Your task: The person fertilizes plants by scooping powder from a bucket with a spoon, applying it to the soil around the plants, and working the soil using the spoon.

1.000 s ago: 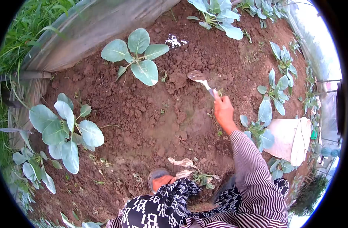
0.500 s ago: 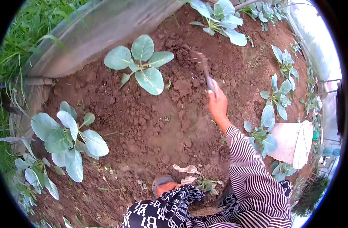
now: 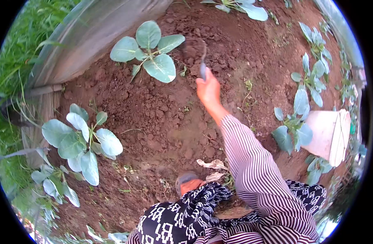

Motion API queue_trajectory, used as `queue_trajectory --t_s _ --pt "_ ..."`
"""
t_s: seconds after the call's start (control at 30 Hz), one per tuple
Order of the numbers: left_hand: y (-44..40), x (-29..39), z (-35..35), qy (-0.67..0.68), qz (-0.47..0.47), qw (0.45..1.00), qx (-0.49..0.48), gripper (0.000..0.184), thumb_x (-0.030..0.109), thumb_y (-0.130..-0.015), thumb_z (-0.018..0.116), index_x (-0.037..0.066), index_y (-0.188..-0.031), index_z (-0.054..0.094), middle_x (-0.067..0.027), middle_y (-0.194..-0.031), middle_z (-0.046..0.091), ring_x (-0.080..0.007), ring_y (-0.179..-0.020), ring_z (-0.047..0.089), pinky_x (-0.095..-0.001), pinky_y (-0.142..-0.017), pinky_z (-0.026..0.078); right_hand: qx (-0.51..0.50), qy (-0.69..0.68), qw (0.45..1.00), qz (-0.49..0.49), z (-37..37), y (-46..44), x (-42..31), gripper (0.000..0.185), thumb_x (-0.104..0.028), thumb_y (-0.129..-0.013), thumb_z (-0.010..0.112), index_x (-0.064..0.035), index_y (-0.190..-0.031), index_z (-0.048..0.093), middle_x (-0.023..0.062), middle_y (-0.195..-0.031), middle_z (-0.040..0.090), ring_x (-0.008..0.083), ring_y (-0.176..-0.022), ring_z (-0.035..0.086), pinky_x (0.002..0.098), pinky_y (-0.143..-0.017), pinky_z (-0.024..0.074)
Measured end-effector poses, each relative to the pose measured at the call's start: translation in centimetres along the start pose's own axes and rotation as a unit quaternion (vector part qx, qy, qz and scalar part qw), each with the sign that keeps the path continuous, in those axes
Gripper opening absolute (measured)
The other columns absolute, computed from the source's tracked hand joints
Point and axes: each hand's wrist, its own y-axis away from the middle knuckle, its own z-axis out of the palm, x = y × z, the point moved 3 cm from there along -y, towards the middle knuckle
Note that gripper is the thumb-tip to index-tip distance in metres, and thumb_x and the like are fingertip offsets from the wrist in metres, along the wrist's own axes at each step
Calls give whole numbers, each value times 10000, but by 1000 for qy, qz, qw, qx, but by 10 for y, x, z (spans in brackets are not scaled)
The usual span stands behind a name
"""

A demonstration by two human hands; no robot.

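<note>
Here, fingers [image 3: 202, 85] of the right hand [image 3: 209, 91] grip a slim grey handle [image 3: 202, 70]; crumbly soil [image 3: 154, 107] lies below.

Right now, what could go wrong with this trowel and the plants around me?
The trowel in your right hand is close to the broad-leaved plant beside the plastic sheeting, so a wide stroke might nick its nearest leaf or its roots. Over on your right, another plant's leaves overlap the white bucket from this view; if they really touch, shifting the bucket could bruise them.
</note>
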Motion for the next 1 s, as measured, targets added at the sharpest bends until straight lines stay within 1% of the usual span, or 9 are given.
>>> queue_trajectory --t_s 0.03,0.33,0.43,0.5,0.6,0.67,0.83,0.93,1.0 --pt "-1 -1 1 -3 1 1000 -5 132 151 -816 685 35 -775 638 -98 -667 619 -211 -560 606 -308 -515 457 -15 -1 999 51 7 2 -14 498 -105 -804 548 6 -1285 485 271 -1096 601 369 -1024 609 409 -868 469" --pt "3 -2 6 -8 1 1000 -29 137 166 -823 675 37 -802 633 -98 -687 623 -210 -570 608 -308 -522 463 -60 16 985 -161 34 14 -47 615 -69 -833 532 19 -1401 312 247 -942 527 395 -798 586 475 -724 481" --pt "1 -4 5 -6 0 999 -32 140 170 -826 671 37 -811 631 -98 -693 624 -210 -574 608 -308 -524 464 123 -94 961 -227 5 6 -55 533 -65 -870 518 35 -1366 350 222 -886 585 326 -759 615 434 -678 497" --pt "5 -3 3 -7 -2 999 -32 142 173 -827 669 37 -817 630 -98 -698 624 -210 -576 609 -308 -525 466 27 -279 958 -55 -13 24 -50 449 -172 -932 513 -46 -1347 398 96 -727 546 186 -561 539 318 -533 472" --pt "4 -3 4 -6 -2 999 -34 145 178 -830 665 38 -826 628 -97 -704 626 -210 -579 609 -307 -527 468 -109 -496 846 164 12 55 -38 370 -214 -973 467 -135 -1330 409 -29 -631 414 35 -437 377 212 -352 309" --pt "2 -4 4 -11 3 999 -40 148 181 -831 663 38 -832 627 -97 -709 626 -209 -582 610 -307 -529 469 -213 -515 781 283 46 48 -17 308 -224 -957 492 -122 -1246 471 -37 -596 391 52 -417 361 230 -335 289" --pt "5 -4 2 -11 6 999 -42 155 189 -835 657 39 -848 624 -97 -719 628 -209 -587 611 -307 -532 472 -164 -536 799 217 -8 50 -30 347 -223 -955 518 -114 -1279 456 -42 -602 399 37 -405 336 204 -331 273" --pt "2 -5 3 -6 6 999 -43 159 194 -838 654 39 -857 623 -97 -726 629 -209 -591 612 -307 -534 474 -26 -523 821 225 -48 76 14 432 -202 -951 527 -119 -1357 404 -43 -618 423 19 -412 339 185 -337 272" --pt "1 -5 2 -7 6 999 -48 162 197 -839 652 39 -863 621 -97 -730 630 -209 -593 612 -307 -535 475 96 -364 903 209 -53 78 52 440 -128 -932 511 -126 -1351 378 -33 -644 431 44 -420 367 200 -343 301"
